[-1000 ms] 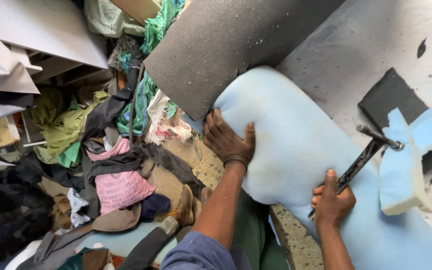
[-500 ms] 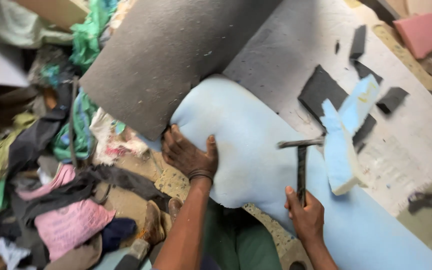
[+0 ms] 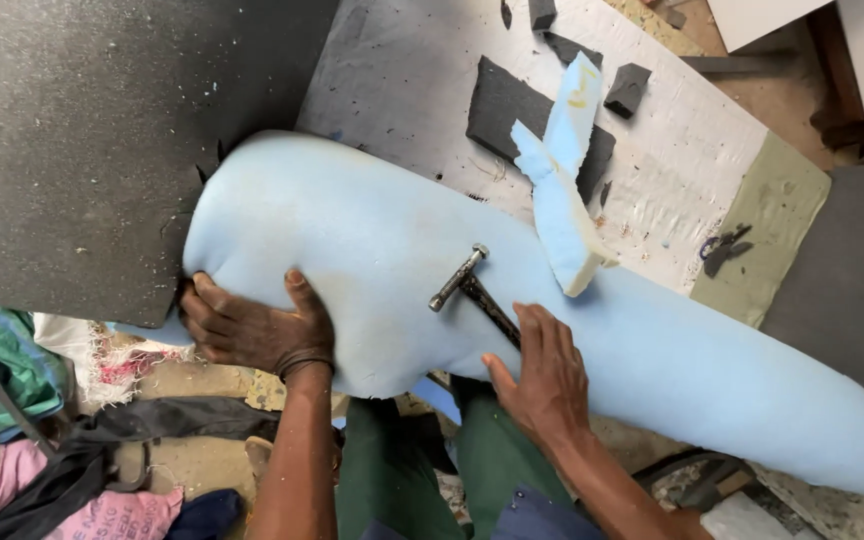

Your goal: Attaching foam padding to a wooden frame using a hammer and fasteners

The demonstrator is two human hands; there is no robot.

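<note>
Foam pad: long, pale blue, running from centre left to the lower right of the frame, lying over the grey table and across my lap.

Left hand: at lower left of centre, fingers curled around the pad's near edge, thumb on top, pinching the foam.

Right hand: at lower centre, laid flat on the pad, fingers pressed together and lying over the handle of the hammer. I cannot tell whether they grip it.

Hammer: on top of the pad, metal head toward the middle of the frame, dark handle running down under my right hand.

Foam offcut: pale blue, upright, touching the pad's far edge at upper right of centre.

Dark foam scraps: on the table behind the offcut.

Dark sheet: upper left, meeting the pad's left end.

Cloth heap: lower left.
</note>
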